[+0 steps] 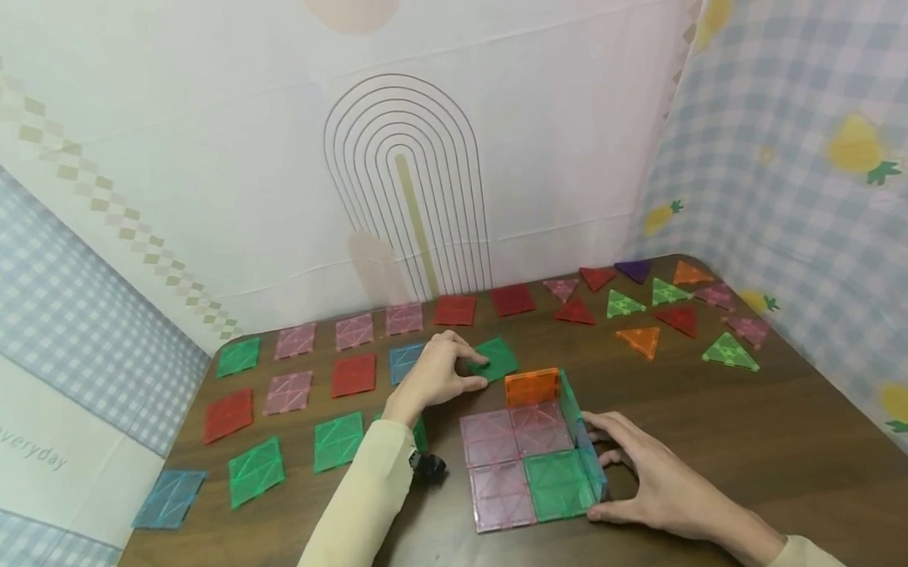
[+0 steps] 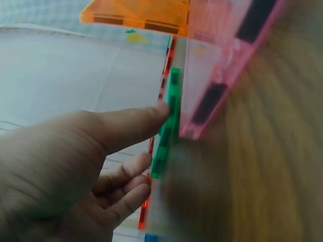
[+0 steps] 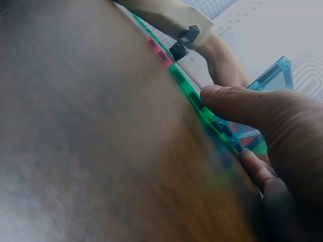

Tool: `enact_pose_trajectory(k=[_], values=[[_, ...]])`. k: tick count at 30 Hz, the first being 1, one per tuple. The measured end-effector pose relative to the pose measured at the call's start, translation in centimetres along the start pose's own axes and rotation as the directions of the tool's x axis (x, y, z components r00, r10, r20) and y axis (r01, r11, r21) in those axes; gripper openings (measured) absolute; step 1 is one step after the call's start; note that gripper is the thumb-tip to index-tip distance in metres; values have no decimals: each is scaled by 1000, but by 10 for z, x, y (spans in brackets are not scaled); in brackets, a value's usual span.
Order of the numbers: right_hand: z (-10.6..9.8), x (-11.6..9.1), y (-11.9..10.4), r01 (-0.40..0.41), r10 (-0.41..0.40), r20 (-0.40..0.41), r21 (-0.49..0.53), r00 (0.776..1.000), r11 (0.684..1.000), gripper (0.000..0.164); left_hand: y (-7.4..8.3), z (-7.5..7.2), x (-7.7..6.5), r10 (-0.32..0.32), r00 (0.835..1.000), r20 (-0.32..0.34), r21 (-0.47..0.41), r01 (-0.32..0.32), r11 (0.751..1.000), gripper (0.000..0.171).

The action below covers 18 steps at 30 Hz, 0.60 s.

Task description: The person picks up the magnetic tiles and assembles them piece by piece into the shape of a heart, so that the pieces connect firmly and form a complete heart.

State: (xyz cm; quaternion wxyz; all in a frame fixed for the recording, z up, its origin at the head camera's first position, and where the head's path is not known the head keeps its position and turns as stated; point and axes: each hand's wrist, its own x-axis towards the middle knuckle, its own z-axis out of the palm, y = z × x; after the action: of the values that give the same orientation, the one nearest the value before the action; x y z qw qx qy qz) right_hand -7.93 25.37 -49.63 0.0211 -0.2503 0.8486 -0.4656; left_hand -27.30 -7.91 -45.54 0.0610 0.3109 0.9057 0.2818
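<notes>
My left hand (image 1: 442, 369) pinches a green square tile (image 1: 496, 359) just behind a structure of translucent magnetic tiles; the thumb is at its near edge (image 2: 171, 101). The structure's base is flat: pink squares (image 1: 501, 495) and one green square (image 1: 554, 484). An orange tile (image 1: 533, 387) stands upright at the back. Along the right side stand a green tile (image 1: 570, 396) and a blue tile (image 1: 591, 466). My right hand (image 1: 648, 477) holds the blue tile from outside, thumb at the near end, fingers partly hidden behind it.
Loose square tiles, such as a red square (image 1: 354, 375) and a green square (image 1: 255, 471), lie spread on the left. Triangle tiles, including an orange triangle (image 1: 639, 341), lie at the back right. Patterned cloth (image 1: 569, 146) hangs behind the wooden table (image 1: 729, 432).
</notes>
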Motion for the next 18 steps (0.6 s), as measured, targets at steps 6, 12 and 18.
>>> enact_pose_trajectory(k=[6, 12, 18], values=[[0, 1, 0, -8, 9, -4, 54, 1000, 999, 109, -4, -5, -5, -25, 999, -25, -19, 24, 1000, 25], [1, 2, 1, -12, 12, -1, 93, 1000, 996, 111, -7, -10, -7, -113, 994, -12, -67, 112, 991, 74], [1, 2, 1, -6, 6, -5, 75, 1000, 997, 110, -19, -13, -17, -69, 998, -2, -105, 69, 992, 59]])
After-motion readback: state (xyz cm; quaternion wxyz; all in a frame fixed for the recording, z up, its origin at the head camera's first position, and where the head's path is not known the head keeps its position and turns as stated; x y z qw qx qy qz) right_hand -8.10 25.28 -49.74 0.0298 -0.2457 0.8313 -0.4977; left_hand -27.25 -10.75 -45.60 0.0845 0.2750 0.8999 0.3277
